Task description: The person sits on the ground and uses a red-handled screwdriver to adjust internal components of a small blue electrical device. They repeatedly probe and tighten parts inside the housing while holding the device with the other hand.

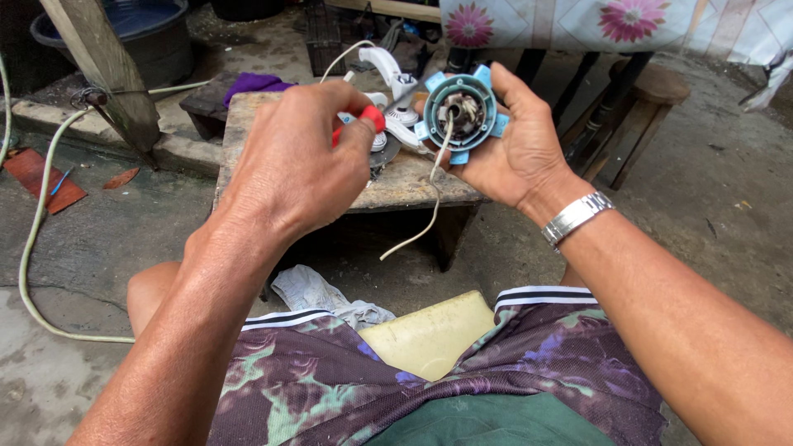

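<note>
My right hand (516,144) holds up a round teal motor housing (462,111) with blue tabs around its rim and copper windings inside. A white wire (433,198) hangs down from it. My left hand (301,161) is closed on a red-handled tool (369,120), its tip hidden behind the hand and pointing toward the housing. Both hands hover over a worn wooden stool (396,186), where white plastic parts (395,95) lie behind them.
A pale hose (33,239) runs over the concrete floor at left. A dark tub (153,33) stands at the back left, a purple cloth (252,83) behind the stool, a flowered cloth (611,21) at the top right. A yellow container (429,334) and grey rag (318,293) lie between my knees.
</note>
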